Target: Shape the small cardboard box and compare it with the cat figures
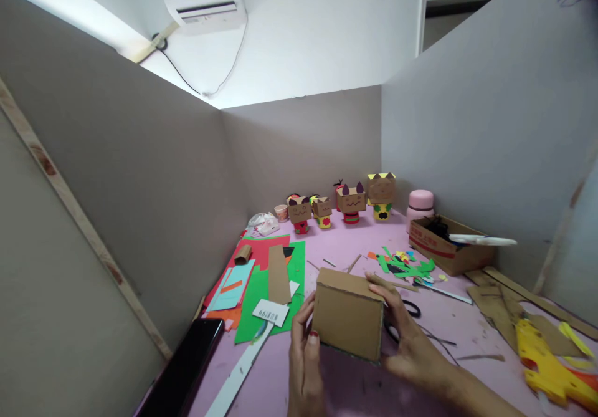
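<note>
A plain brown cardboard box (346, 314) is held between both my hands just above the pink table (355, 242). My left hand (304, 354) grips its lower left edge, thumb on the front face. My right hand (405, 336) wraps round the right side, fingers lying along the top edge. A black pair of scissors (411, 309) lies on the table just behind my right hand, partly hidden.
Several small cardboard box-head figures (350, 202) line the back wall. Coloured paper sheets (261, 280) and a dark phone (184, 367) lie left. An open carton (451, 245), a pink bottle (419, 205), cardboard scraps and a yellow glue gun (544, 358) sit right. Grey partitions enclose the table.
</note>
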{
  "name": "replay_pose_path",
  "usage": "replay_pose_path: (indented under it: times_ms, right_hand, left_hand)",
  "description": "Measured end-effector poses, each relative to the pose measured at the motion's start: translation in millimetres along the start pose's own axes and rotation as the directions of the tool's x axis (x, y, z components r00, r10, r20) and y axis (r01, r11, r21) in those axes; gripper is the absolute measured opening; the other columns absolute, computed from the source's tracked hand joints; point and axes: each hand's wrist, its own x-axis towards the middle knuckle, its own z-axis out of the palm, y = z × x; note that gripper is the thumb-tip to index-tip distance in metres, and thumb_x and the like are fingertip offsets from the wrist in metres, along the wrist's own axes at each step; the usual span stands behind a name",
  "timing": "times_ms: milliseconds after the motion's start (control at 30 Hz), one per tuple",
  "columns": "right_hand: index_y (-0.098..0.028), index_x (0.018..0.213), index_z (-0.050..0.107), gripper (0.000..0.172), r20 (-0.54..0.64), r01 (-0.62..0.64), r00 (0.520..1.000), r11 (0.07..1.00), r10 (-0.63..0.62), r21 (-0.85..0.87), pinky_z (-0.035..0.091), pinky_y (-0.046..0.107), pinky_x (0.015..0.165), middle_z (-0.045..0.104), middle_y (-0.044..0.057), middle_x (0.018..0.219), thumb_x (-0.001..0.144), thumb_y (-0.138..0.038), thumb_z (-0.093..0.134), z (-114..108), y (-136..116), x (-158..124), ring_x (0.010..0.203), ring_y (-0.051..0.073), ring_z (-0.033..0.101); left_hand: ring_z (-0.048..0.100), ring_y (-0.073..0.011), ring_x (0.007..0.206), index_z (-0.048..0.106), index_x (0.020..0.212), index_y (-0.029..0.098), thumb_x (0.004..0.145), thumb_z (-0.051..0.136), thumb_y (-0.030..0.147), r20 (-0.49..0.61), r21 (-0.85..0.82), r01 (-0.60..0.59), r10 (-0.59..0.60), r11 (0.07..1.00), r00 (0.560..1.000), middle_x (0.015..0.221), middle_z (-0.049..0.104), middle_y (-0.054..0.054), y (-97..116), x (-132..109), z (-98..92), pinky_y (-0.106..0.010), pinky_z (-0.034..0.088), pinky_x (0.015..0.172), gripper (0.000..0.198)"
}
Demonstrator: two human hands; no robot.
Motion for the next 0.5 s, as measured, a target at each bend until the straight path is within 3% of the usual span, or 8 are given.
replay_pose_path:
  times_ms: [100, 233, 367, 500]
  right_hand:
    - [-0.046, 0.139, 0.019, 0.092, 0.001, 0.045, 0.999, 0.998, -0.045, -0.031, 0.025, 0.053, 0.110, 0.006, 0.002, 0.155, 0.072, -0.011, 0.072, -1.4, 1.1, -1.8, 0.143, 0.032, 0.010]
    - [-0.052, 0.138, 0.020, 0.089, 0.022, 0.084, 0.996, 0.995, -0.083, -0.046, 0.024, 0.049, 0.112, 0.002, -0.006, 0.156, 0.075, -0.009, 0.068, -0.6, 2.5, -2.8, 0.144, 0.028, 0.007]
    - [-0.049, 0.139, 0.017, 0.089, 0.047, 0.063, 0.997, 0.998, -0.062, -0.025, 0.023, 0.049, 0.112, 0.002, -0.003, 0.155, 0.076, -0.011, 0.068, 0.7, 2.3, -1.8, 0.144, 0.026, 0.005]
    - [-0.044, 0.140, 0.016, 0.089, 0.110, -0.003, 0.994, 0.999, -0.001, 0.035, 0.023, 0.049, 0.112, 0.001, 0.003, 0.155, 0.076, -0.011, 0.069, 0.4, 1.2, -3.3, 0.144, 0.026, 0.007]
  left_hand:
    - [0.036, -0.0264, 0.134, 0.052, 0.117, 0.022, 0.083, 0.049, 0.054, -0.006, -0.059, -0.004, 0.004, 0.998, 1.000, 0.141, 0.044, -0.012, -0.8, 0.1, 1.8, -0.040, 0.032, 0.106, 0.047]
    - [0.044, -0.0280, 0.129, 0.047, 0.112, 0.023, 0.075, 0.058, 0.060, -0.003, -0.150, 0.070, -0.071, 0.986, 0.997, 0.146, 0.035, -0.016, 0.7, 0.5, 4.0, -0.041, 0.040, 0.099, 0.053]
    - [0.035, -0.0299, 0.135, 0.051, 0.104, 0.023, 0.079, 0.046, 0.066, -0.036, -0.160, 0.068, -0.074, 0.985, 0.997, 0.145, 0.037, -0.017, -3.6, 4.3, 0.7, -0.047, 0.031, 0.104, 0.050]
    - [0.045, -0.0313, 0.128, 0.054, 0.092, 0.023, 0.083, 0.039, 0.065, 0.002, -0.208, 0.159, -0.162, 0.965, 0.987, 0.139, 0.047, -0.015, -7.6, 9.6, -5.8, -0.047, 0.041, 0.096, 0.046]
